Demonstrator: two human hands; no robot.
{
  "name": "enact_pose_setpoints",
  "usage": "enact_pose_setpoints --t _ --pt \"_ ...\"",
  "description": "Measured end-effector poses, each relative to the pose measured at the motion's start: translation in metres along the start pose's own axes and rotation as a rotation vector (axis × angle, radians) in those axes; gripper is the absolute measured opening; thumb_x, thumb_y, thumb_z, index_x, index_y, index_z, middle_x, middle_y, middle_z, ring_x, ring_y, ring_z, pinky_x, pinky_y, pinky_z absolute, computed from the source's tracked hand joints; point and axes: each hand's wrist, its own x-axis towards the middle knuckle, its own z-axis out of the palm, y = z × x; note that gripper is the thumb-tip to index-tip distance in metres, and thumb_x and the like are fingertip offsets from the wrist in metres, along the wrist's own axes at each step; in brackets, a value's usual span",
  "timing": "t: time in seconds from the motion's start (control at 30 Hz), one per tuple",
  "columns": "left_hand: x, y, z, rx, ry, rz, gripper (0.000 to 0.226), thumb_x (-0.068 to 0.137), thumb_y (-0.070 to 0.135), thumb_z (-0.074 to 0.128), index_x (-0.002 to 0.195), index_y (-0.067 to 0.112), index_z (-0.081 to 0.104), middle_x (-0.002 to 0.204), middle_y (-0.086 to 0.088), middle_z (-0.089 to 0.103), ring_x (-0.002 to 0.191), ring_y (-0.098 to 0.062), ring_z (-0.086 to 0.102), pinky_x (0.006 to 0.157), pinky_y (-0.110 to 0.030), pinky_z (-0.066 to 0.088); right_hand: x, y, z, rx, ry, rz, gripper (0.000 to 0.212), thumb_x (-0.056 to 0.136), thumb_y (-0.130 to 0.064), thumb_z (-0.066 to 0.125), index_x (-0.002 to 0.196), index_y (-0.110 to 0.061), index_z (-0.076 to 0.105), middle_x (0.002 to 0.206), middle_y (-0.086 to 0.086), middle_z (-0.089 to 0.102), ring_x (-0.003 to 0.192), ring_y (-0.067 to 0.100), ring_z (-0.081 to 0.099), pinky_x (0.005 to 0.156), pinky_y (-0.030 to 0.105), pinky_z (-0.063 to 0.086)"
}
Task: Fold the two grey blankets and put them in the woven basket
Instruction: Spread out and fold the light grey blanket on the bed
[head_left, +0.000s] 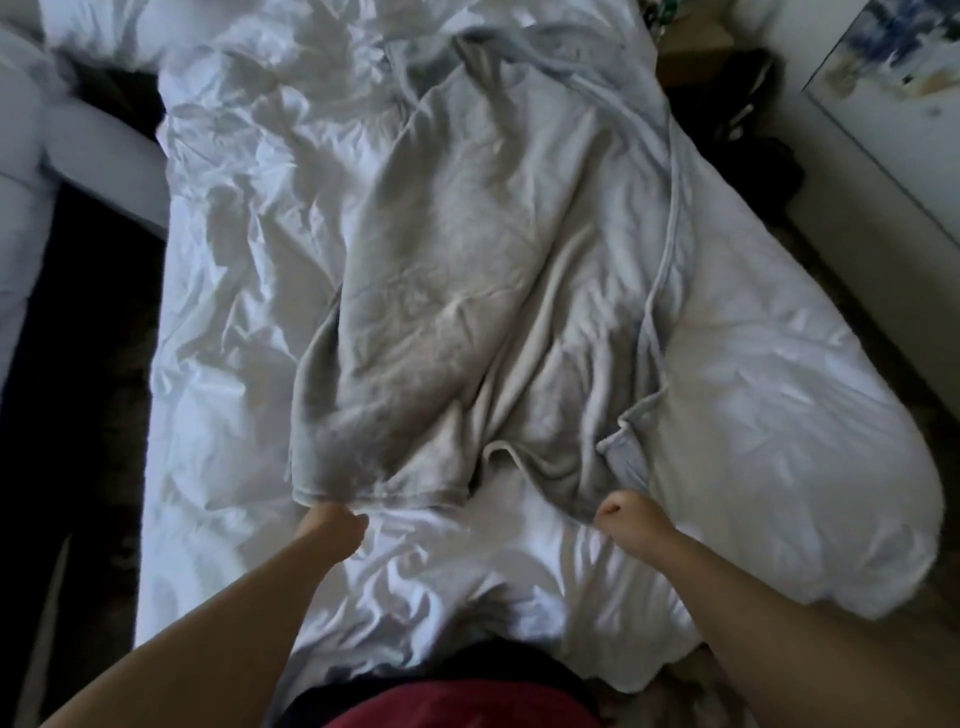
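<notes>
Looking down through the head camera, I see a grey blanket (441, 260) lying lengthwise on a rumpled white duvet (228, 322), running from the far end of the bed towards me in loose folds. A paler blanket (636, 171) with a stitched hem lies along its right side, partly under it, and one hemmed corner is turned up near the close edge. My left hand (336, 524) is curled tight on the near left corner of the grey blanket, pinching the hem against the duvet. My right hand (623, 514) is closed in a fist on the near right edge of the same blanket, just below the paler blanket's upturned corner. The picture is blurred there, so I cannot make out the single fingers. Both forearms reach out from the bottom of the frame, well apart, with bare duvet between the hands. A white pillow (98, 150) lies off the left side of the bed above dark floor. A framed picture (893, 83) leans at the far right, and a red garment (441, 709) shows at the bottom edge
</notes>
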Motion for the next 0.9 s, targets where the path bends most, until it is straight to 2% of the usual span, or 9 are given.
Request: enact_pose_setpoints --t 0.03,0.13,0.33,0.4,0.47,0.6,0.7,0.77,0.9 --pt "0.000 0.006 -0.002 -0.271 -0.035 -0.202 0.014 0.099 0.015 0.040 0.097 0.013 0.054 0.110 -0.012 0.060 0.101 -0.031 0.059 0.088 -0.037 0.047 0.006 0.002 -0.003 0.005 0.023 0.002 0.012 0.086 -0.016 0.060 0.089 -0.012 0.071 0.101 0.012 0.071 0.100 0.026 0.063 0.071 0.023 0.040" --pt "-0.008 0.004 0.002 -0.352 -0.099 -0.352 0.023 0.093 0.026 0.054 0.077 0.011 0.047 0.077 -0.011 0.052 0.064 -0.024 0.050 0.065 -0.030 0.044 0.025 0.005 -0.011 0.022 0.099 0.037 0.025 0.085 -0.015 0.062 0.109 -0.008 0.066 0.115 0.015 0.067 0.109 0.030 0.060 0.084 0.027 0.043" --pt "0.004 0.015 0.019 -0.882 -0.096 -0.499 0.020 0.092 0.026 0.056 0.078 0.014 0.049 0.077 -0.006 0.047 0.063 -0.017 0.046 0.062 -0.030 0.043 0.061 0.010 -0.021 0.025 0.218 -0.075 0.040 0.078 -0.004 0.062 0.118 -0.009 0.058 0.141 0.013 0.046 0.124 0.030 0.051 0.093 0.030 0.042" --pt "0.012 0.020 0.020 -1.059 -0.053 -0.511 0.010 0.090 0.023 0.058 0.092 0.013 0.056 0.085 -0.006 0.048 0.065 -0.015 0.046 0.063 -0.029 0.044 0.074 0.012 -0.021 0.043 0.207 -0.171 0.049 0.080 0.004 0.057 0.127 -0.007 0.053 0.152 0.008 0.033 0.140 0.023 0.034 0.107 0.030 0.033" --pt "0.021 0.021 0.019 -1.225 0.014 -0.505 0.034 0.091 0.023 0.059 0.123 0.012 0.056 0.107 -0.008 0.056 0.081 -0.017 0.054 0.081 -0.033 0.046 0.086 0.012 -0.023 0.019 0.205 -0.193 0.058 0.084 0.002 0.057 0.139 -0.005 0.043 0.154 0.010 0.031 0.143 0.023 0.029 0.112 0.030 0.028" --pt "0.036 0.026 0.011 -1.398 0.075 -0.494 0.025 0.092 0.026 0.056 0.117 0.027 0.055 0.138 0.001 0.051 0.126 -0.014 0.050 0.097 -0.033 0.038 0.102 0.009 -0.031 -0.006 0.152 -0.148 0.057 0.087 -0.007 0.060 0.142 -0.010 0.042 0.142 0.012 0.046 0.132 0.028 0.043 0.104 0.032 0.036" --pt "0.047 0.028 0.007 -1.477 0.057 -0.469 0.011 0.091 0.030 0.058 0.102 0.029 0.057 0.100 0.009 0.061 0.101 -0.009 0.058 0.094 -0.029 0.040 0.111 0.004 -0.040 -0.203 0.022 -0.073 0.025 0.093 -0.027 0.056 0.109 -0.009 0.066 0.121 0.017 0.063 0.112 0.033 0.057 0.086 0.031 0.044" --pt "0.051 0.033 0.001 -1.496 0.087 -0.425 0.007 0.088 0.024 0.061 0.094 0.026 0.060 0.085 0.008 0.059 0.082 -0.007 0.059 0.086 -0.027 0.046 0.111 -0.002 -0.047 -0.249 -0.043 -0.038 0.029 0.094 -0.036 0.054 0.085 -0.011 0.065 0.107 0.017 0.067 0.102 0.032 0.060 0.075 0.029 0.043" --pt "0.055 0.055 -0.026 -1.632 0.188 -0.288 0.016 0.082 0.001 0.049 0.083 0.015 0.057 0.083 -0.001 0.057 0.071 -0.010 0.058 0.067 -0.021 0.049 0.105 -0.028 -0.061 0.051 0.155 -0.160 0.015 0.088 -0.017 0.066 0.092 -0.003 0.067 0.095 0.016 0.063 0.095 0.033 0.061 0.071 0.024 0.036"
